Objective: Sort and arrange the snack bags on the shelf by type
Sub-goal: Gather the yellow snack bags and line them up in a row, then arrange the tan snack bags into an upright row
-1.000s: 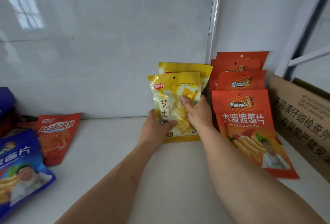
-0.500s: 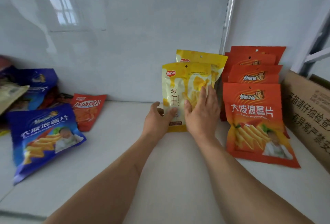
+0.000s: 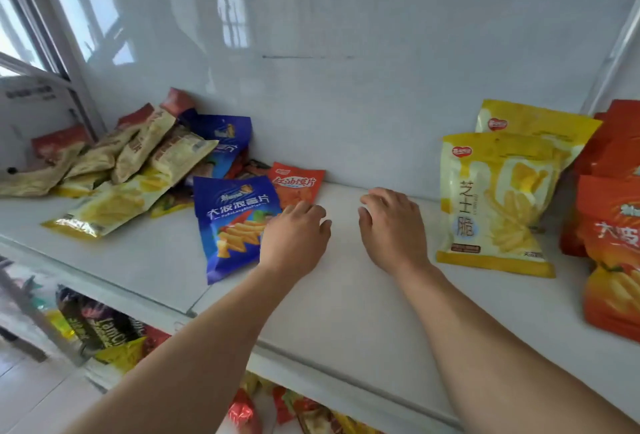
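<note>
Two yellow cheese-snack bags [image 3: 495, 198] stand upright against the back wall at the right, one behind the other. Right of them stands a row of orange chip bags [image 3: 609, 225]. My right hand [image 3: 393, 229] hovers over the white shelf [image 3: 346, 312], left of the yellow bags, holding nothing. My left hand [image 3: 294, 238] is at the right edge of a flat blue chip bag [image 3: 235, 222], fingers curled down, with nothing in it. A small red bag [image 3: 298, 184] lies just behind the blue one. An unsorted heap of tan, yellow and blue bags [image 3: 145, 163] fills the left end.
A glossy white wall backs the shelf. A lower shelf with more snack bags [image 3: 104, 329] shows under the front edge at the left. A white cardboard box [image 3: 31, 104] stands at the far left behind the heap.
Both hands let go of the front yellow bag and moved left across the shelf. The view swung left, bringing the unsorted heap into sight.
</note>
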`<state>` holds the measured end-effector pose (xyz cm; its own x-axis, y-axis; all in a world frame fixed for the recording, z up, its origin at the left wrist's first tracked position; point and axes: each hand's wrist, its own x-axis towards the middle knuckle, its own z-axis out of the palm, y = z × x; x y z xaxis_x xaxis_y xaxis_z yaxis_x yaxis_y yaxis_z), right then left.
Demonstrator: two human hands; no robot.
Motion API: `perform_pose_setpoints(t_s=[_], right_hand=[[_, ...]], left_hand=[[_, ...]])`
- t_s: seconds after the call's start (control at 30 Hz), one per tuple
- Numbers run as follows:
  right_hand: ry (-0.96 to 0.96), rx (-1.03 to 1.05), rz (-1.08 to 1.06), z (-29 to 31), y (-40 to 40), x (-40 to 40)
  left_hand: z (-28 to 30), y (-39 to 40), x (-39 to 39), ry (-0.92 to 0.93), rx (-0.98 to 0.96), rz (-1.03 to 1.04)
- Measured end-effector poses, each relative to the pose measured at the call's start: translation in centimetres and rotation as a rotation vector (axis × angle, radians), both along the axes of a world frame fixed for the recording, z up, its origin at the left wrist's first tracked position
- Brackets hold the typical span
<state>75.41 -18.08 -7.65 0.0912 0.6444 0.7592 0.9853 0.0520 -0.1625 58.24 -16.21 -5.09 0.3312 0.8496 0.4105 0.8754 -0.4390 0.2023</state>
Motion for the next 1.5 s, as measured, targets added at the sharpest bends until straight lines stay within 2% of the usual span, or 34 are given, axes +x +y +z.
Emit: perform_pose_setpoints(t_s=[0.1,0.27,0.53,0.7,1.03,1.17,1.27,1.4,1.5], right_hand=[[0.005,-0.038,0.041,0.5,1.7,-5.3],[0.074,-0.118,0.062,1.5,4.4,-14.1],[0.181,-0.239,0.139,3.7,9.1,-26.4],[0.218,-0.256,0.193,5.7,13.6,-32.0],[0.457,-0.390,0.237,5.8,23.2,-39.3],[0.637,-0.344,0.113,5.7,25.6,-42.7],[0.732,-0.353,-0.007,6.0,27.1,-44.8],[0.928,-0.348,-0.142,6.3,28.8,-46.9],[1.034,-0.326,-0.224,6.6,30.0,-47.7]], left_hand=[[0.4,1.0,-4.9,0.020,0.004,0.017],[0.7,3.3,-13.8,-0.095,-0.002,0.032],[1.7,7.0,-26.2,-0.147,0.033,0.131],[2.5,11.0,-31.2,-0.237,0.010,0.216],[1.9,20.6,-39.4,-0.391,-0.078,0.384],[1.7,24.2,-42.5,-0.459,-0.150,0.412],[2.0,27.2,-44.1,-0.548,-0.198,0.330],[3.2,30.8,-45.6,-0.694,-0.358,0.203],[4.0,33.2,-45.9,-0.722,-0.480,0.158]])
